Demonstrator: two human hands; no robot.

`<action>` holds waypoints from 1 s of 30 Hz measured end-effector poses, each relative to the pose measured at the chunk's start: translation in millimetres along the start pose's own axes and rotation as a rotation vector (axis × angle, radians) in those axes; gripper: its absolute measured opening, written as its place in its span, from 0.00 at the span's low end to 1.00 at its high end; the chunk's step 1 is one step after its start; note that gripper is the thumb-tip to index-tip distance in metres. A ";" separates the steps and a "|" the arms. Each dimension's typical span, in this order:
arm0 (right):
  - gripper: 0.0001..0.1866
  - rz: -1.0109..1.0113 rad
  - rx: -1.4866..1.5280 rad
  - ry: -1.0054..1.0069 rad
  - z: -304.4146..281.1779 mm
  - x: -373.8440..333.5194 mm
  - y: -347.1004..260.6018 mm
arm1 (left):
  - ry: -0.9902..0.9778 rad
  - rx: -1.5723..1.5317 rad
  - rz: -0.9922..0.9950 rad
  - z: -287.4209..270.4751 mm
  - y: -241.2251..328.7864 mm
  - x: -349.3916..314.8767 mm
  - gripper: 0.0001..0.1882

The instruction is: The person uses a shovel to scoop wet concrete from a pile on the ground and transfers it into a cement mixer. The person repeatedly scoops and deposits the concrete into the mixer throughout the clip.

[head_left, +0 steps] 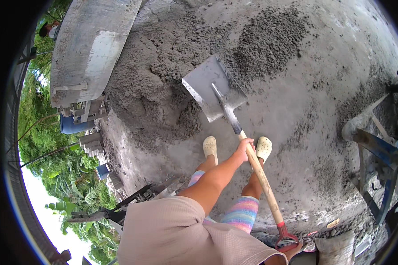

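Note:
A square-bladed shovel (263,176) runs slantwise across the middle of the view. Its broad grey metal blade, with nothing heaped on it, is over the floor beside the grey mix. My left hand (244,149) is wrapped round the wooden shaft just below the metal socket. Down at the lower right, my right hand (292,251) is closed on the red D-shaped grip, partly hidden by it. The heap of damp grey mix (154,88), which looks like sand or mortar, spreads beyond the blade and to its left. A darker loose patch (272,39) lies farther off.
My feet, in cream clogs (264,148), stand on the dusty concrete floor (296,119). A blue metal frame (380,145) stands at right. At upper left is a large grey panel (93,48), with a blue container (75,125) below it. Rubble and a sack (336,249) lie at lower right.

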State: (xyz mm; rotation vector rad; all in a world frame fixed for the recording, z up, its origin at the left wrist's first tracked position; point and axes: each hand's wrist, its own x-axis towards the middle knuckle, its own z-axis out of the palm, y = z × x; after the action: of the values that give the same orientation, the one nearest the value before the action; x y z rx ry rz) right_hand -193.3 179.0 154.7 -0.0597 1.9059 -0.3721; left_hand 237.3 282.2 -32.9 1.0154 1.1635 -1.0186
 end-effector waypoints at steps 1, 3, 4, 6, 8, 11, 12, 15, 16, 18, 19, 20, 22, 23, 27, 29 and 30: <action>0.24 -0.080 0.011 -0.045 -5.2 -29.4 -4.4 | -0.008 0.006 -0.069 -14.9 -20.3 -1.1 0.09; 0.24 -0.265 -0.112 -0.008 -1.1 -126.4 -36.3 | -0.047 -0.003 -0.236 -10.7 -95.7 -1.2 0.11; 0.24 -0.274 -0.113 -0.006 12.9 -142.9 -39.6 | -0.046 -0.047 -0.336 -17.6 -120.0 -2.1 0.11; 0.23 -0.332 -0.175 0.010 39.1 -166.0 -37.1 | -0.141 -0.122 -0.441 -11.4 -160.4 -23.7 0.11; 0.22 -0.334 -0.261 -0.044 82.4 -160.5 -21.3 | -0.153 -0.160 -0.544 -21.4 -161.4 -28.7 0.11; 0.21 -0.394 -0.266 -0.027 136.9 -140.0 -5.7 | -0.221 -0.220 -0.602 -11.9 -168.5 -21.3 0.11; 0.21 -0.389 -0.260 -0.051 157.0 -117.0 -3.9 | -0.227 -0.264 -0.538 -12.1 -145.3 -9.6 0.10; 0.20 -0.426 -0.238 -0.082 178.8 -83.8 2.4 | -0.105 -0.333 -0.267 -18.8 -15.9 43.4 0.08; 0.20 -0.420 -0.226 -0.126 187.4 -87.7 3.4 | -0.164 -0.414 -0.177 -48.8 70.5 96.6 0.08; 0.18 -0.480 -0.433 -0.043 201.9 -52.0 11.9 | -0.161 -0.249 -0.199 -56.2 150.7 120.1 0.09; 0.18 -0.373 -0.326 -0.152 231.1 -56.5 24.7 | -0.155 -0.248 -0.087 -59.5 169.9 124.0 0.09; 0.18 -0.372 -0.330 -0.150 235.1 -59.6 33.6 | -0.126 -0.261 0.002 -70.1 162.4 117.4 0.09; 0.21 -0.480 -0.375 -0.089 215.7 -63.7 34.9 | -0.099 -0.236 -0.095 -67.7 157.3 108.5 0.08; 0.21 -0.426 -0.331 -0.043 206.2 -52.5 38.2 | -0.117 -0.214 -0.080 -70.8 150.9 111.2 0.08; 0.19 -0.315 -0.183 -0.038 159.5 -25.5 77.0 | -0.008 -0.100 -0.004 -93.0 135.3 106.6 0.08; 0.18 -0.303 -0.043 0.057 134.6 -20.1 97.2 | 0.033 -0.060 -0.023 -102.8 123.4 102.5 0.07; 0.18 -0.301 -0.040 0.051 118.1 -10.4 96.9 | 0.051 -0.061 -0.032 -107.3 118.4 99.3 0.07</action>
State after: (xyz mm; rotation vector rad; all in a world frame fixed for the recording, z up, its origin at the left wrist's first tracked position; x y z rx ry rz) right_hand -67.3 246.3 99.5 -0.3692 1.9583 -0.5421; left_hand 339.4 404.5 -133.0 0.9818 1.2489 -0.9817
